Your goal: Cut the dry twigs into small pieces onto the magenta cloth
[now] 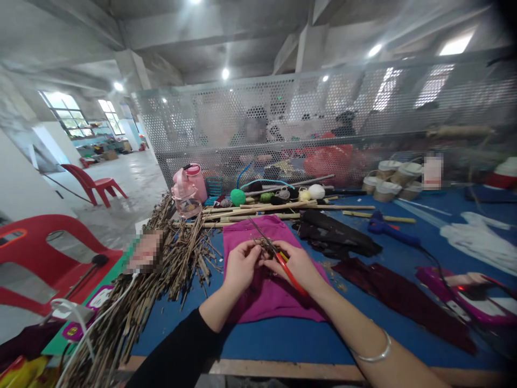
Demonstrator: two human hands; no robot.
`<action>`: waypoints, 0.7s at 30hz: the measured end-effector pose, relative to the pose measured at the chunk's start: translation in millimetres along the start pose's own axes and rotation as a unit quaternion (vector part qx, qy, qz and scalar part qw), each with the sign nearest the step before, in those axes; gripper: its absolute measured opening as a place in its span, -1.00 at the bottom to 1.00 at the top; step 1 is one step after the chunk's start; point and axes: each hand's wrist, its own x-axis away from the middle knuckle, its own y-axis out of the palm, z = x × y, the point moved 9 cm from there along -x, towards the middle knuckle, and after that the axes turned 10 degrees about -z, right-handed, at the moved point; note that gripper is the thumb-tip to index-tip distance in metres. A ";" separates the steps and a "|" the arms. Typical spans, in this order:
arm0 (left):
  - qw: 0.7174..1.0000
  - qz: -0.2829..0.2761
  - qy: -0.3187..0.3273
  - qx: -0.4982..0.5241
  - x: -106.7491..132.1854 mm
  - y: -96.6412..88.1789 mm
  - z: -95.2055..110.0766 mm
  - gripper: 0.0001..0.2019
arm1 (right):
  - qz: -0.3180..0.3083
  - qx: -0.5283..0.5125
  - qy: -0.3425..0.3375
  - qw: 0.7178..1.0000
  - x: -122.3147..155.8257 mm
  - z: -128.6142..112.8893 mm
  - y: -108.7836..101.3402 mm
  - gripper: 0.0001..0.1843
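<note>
Over a magenta cloth (274, 308), my two hands meet at a small tangle of brown twigs (265, 246). My left hand (241, 264) is closed, thumb and fingers pinching the near side of the tangle. A pair of scissors with red handles (291, 276) sits in my right hand (304, 265), its dark blades pointing away and to the left across the twigs. The fingertips of that hand also come close to the tangle; exactly which of them touch it is hidden. Left of the cloth lies a large heap of dry twigs (181, 258).
Long sticks (258, 210) and yarn balls lie behind the cloth, before a perforated metal screen (226, 134). Dark cloth pieces (337, 234), a blue glue gun (393, 231), an iron (464, 293) and white gloves (480, 237) are to the right. A pink jug (188, 191) stands at back left.
</note>
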 end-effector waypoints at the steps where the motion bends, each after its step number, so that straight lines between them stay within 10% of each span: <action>1: 1.000 0.006 -0.002 0.014 -0.3 -1.0 -1.0 -0.66 | -0.004 -0.035 -0.003 0.999 -0.4 0.1 2.8 -0.65; 12: 0.970 -0.008 0.001 -0.241 -3.5 -15.7 14.1 -0.59 | 0.003 0.022 -0.033 0.999 0.8 2.1 -5.2 -0.57; 21: 0.792 -0.037 0.088 -0.603 5.6 -3.6 56.9 -0.81 | 0.046 -0.002 -0.022 0.999 0.2 10.8 -15.6 -0.62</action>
